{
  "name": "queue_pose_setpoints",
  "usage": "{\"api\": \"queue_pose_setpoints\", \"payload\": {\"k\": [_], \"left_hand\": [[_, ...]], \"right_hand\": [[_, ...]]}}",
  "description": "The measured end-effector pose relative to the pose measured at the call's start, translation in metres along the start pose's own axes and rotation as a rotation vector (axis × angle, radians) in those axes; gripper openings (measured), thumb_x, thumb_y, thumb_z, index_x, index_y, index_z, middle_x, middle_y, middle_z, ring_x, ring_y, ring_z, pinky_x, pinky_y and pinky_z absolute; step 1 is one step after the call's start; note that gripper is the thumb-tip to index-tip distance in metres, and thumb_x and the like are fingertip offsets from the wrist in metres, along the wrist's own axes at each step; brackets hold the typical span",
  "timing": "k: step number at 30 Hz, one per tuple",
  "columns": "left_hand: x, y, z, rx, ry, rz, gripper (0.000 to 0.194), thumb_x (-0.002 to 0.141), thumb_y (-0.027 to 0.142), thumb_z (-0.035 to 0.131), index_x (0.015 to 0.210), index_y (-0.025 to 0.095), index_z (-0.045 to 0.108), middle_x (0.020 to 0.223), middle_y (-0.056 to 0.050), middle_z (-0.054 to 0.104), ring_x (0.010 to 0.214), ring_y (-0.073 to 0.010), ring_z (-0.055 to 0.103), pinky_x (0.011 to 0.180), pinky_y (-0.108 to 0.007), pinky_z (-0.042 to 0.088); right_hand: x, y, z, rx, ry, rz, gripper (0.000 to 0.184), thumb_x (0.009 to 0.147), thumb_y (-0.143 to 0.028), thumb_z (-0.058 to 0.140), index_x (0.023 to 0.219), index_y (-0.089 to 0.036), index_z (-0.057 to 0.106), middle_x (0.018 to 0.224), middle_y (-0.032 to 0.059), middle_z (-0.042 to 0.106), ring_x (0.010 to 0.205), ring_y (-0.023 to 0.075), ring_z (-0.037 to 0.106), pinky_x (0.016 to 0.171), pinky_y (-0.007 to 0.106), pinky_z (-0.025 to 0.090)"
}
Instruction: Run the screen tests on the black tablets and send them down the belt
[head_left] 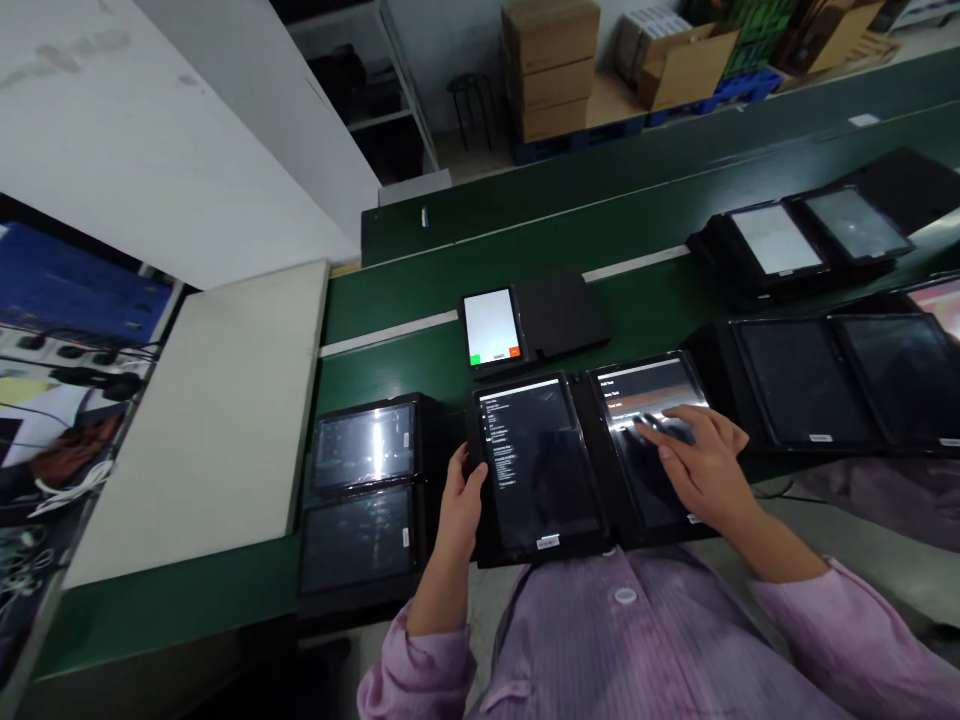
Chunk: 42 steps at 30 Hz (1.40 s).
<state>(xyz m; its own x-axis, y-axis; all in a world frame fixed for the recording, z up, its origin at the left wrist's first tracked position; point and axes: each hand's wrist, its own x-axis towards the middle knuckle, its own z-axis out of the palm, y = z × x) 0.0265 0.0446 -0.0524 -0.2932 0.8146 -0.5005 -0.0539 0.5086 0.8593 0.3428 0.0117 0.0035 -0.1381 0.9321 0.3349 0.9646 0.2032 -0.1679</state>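
In front of my body lie two tablets side by side in a black case. My left hand [461, 503] grips the left edge of the left tablet [536, 480], thumb on the front edge and fingers partly hidden. Its dark screen carries lines of small white text. Over the right tablet [649, 480] is my right hand [701, 455], holding nothing, with a finger stretched out at the screen, which lists a menu with one orange row. Contact between fingertip and glass cannot be made out for certain.
Beyond the pair, a tablet with a white screen [491, 325] adjoins a black flap [566, 312]. Two dark tablets [364, 450] lie at left; several more [802, 380] line the right. The green bench [405, 365] borders a white board [225, 400]. Cartons [551, 70] stand behind.
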Motion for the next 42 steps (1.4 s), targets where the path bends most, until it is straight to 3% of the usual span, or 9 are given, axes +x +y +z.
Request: {"api": "queue_pose_setpoints", "payload": {"k": [3, 7, 14, 21, 25, 32, 37, 42], "left_hand": [[-0.017, -0.012, -0.011, 0.011, -0.003, -0.008, 0.04, 0.078, 0.03, 0.067, 0.117, 0.026, 0.064, 0.124, -0.005, 0.069, 0.12, -0.0234, 0.062, 0.106, -0.038, 0.048], [-0.032, -0.02, -0.02, 0.019, -0.009, -0.031, 0.044, 0.076, 0.033, 0.067, 0.119, 0.027, 0.062, 0.126, -0.005, 0.068, 0.122, -0.0244, 0.061, 0.108, -0.04, 0.047], [-0.032, -0.018, -0.02, 0.008, 0.016, -0.042, 0.046, 0.074, 0.036, 0.067, 0.118, 0.026, 0.062, 0.125, -0.005, 0.068, 0.123, -0.0245, 0.06, 0.109, -0.04, 0.046], [-0.032, -0.02, -0.018, -0.009, 0.04, -0.023, 0.043, 0.074, 0.034, 0.066, 0.117, 0.027, 0.064, 0.124, -0.005, 0.069, 0.121, -0.0245, 0.061, 0.108, -0.04, 0.047], [-0.032, -0.022, -0.018, 0.004, 0.046, 0.005, 0.04, 0.076, 0.031, 0.065, 0.116, 0.026, 0.065, 0.123, -0.005, 0.07, 0.12, -0.0237, 0.062, 0.107, -0.038, 0.048], [-0.037, -0.025, -0.007, 0.087, 0.072, 0.076, 0.038, 0.078, 0.024, 0.064, 0.116, 0.024, 0.065, 0.121, -0.004, 0.072, 0.116, -0.0221, 0.064, 0.107, -0.039, 0.048], [-0.039, -0.027, 0.0, 0.154, 0.088, 0.125, 0.04, 0.081, 0.021, 0.063, 0.122, 0.022, 0.062, 0.129, -0.008, 0.067, 0.122, -0.0226, 0.061, 0.112, -0.041, 0.043], [-0.041, -0.026, 0.002, 0.218, 0.07, 0.157, 0.053, 0.073, 0.023, 0.073, 0.125, 0.019, 0.06, 0.127, -0.011, 0.065, 0.124, -0.0261, 0.059, 0.115, -0.044, 0.039]], "right_hand": [[-0.025, -0.004, -0.009, 0.032, -0.068, -0.114, 0.039, 0.095, -0.019, 0.043, 0.107, -0.031, 0.078, 0.111, 0.0087, 0.063, 0.112, 0.027, 0.05, 0.088, 0.044, 0.035], [-0.044, -0.016, -0.015, 0.04, -0.059, -0.203, 0.037, 0.094, -0.016, 0.045, 0.105, -0.028, 0.078, 0.104, 0.0068, 0.065, 0.11, 0.024, 0.051, 0.088, 0.04, 0.034], [-0.039, -0.028, -0.013, 0.058, -0.042, -0.16, 0.034, 0.095, -0.016, 0.047, 0.108, -0.027, 0.076, 0.1, 0.0071, 0.064, 0.11, 0.0239, 0.053, 0.088, 0.04, 0.034], [-0.032, -0.034, -0.012, -0.079, -0.151, -0.119, 0.034, 0.103, -0.024, 0.044, 0.118, -0.034, 0.073, 0.108, 0.0037, 0.065, 0.114, 0.0235, 0.055, 0.092, 0.039, 0.038], [-0.034, -0.023, -0.01, -0.067, -0.106, -0.152, 0.035, 0.099, -0.021, 0.044, 0.115, -0.031, 0.074, 0.103, 0.0073, 0.064, 0.109, 0.0261, 0.054, 0.087, 0.042, 0.037], [-0.046, 0.018, -0.021, -0.074, 0.097, -0.18, 0.033, 0.097, -0.018, 0.046, 0.093, -0.015, 0.078, 0.094, 0.0145, 0.056, 0.095, 0.0297, 0.058, 0.079, 0.043, 0.043], [-0.047, 0.041, -0.021, 0.012, 0.057, -0.075, 0.033, 0.094, -0.026, 0.046, 0.09, -0.026, 0.079, 0.085, 0.0107, 0.057, 0.087, 0.029, 0.061, 0.075, 0.046, 0.045], [-0.039, 0.039, -0.021, 0.071, 0.052, -0.059, 0.033, 0.093, -0.027, 0.047, 0.091, -0.028, 0.079, 0.09, 0.0115, 0.06, 0.089, 0.0287, 0.062, 0.076, 0.046, 0.044]]}}
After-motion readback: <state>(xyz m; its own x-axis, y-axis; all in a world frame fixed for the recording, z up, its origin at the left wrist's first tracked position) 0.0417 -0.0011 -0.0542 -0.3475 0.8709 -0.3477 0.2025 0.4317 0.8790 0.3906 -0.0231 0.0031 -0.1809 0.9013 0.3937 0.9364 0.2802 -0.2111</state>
